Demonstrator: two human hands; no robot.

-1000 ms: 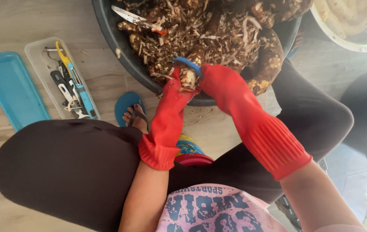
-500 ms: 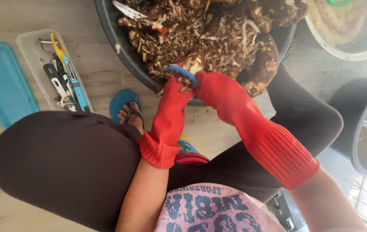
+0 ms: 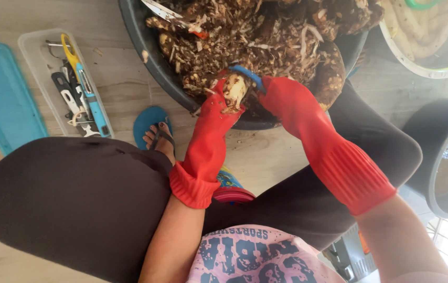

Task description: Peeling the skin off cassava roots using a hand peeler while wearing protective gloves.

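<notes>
Both gloved hands sit slightly lower than before: left hand [image 3: 219,107] grasps a root [image 3: 233,91]; right hand [image 3: 279,97] grips a blue peeler [image 3: 245,73] against it.

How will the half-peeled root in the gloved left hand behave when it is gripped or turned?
The root probably stays stiff, since it shows no bending in the left hand. Its pale peeled flesh may be slippery. Loose peelings cling around, so grip could be messy.
</notes>
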